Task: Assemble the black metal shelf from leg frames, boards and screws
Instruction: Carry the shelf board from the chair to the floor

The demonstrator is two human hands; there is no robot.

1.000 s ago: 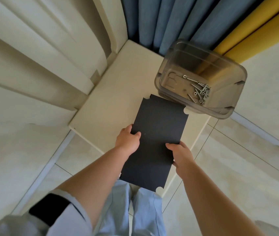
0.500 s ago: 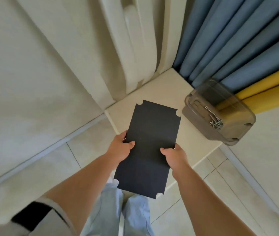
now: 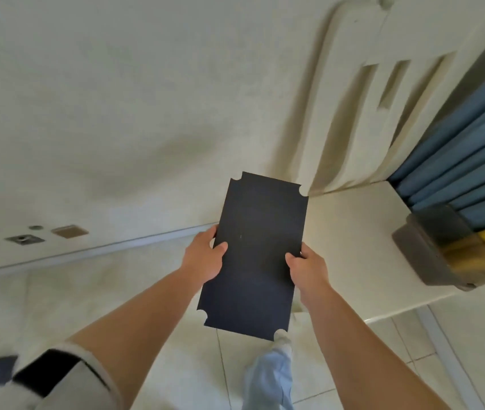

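Black and matte, the shelf board (image 3: 253, 255) is carried flat in front of the person, its 4 corners notched with small round cut-outs, with its far end over the near-left corner of the pale tabletop (image 3: 353, 247) and its near end out over the tiled floor (image 3: 152, 294). The left hand (image 3: 204, 257) grips the board's left long edge with the thumb on top, and the right hand (image 3: 306, 269) grips the opposite edge the same way, so the board hangs between the 2 hands, clear of the tabletop. To the right of the board, at the tabletop's far right edge beside the blue and yellow curtains (image 3: 454, 161), sits the clear plastic bin (image 3: 445, 250); its contents are too blurred to make out. No leg frames show, and nothing is joined to the board, so by these signs assembly has barely begun: frames still have to be found, boards seated at their notches, and every screw driven.
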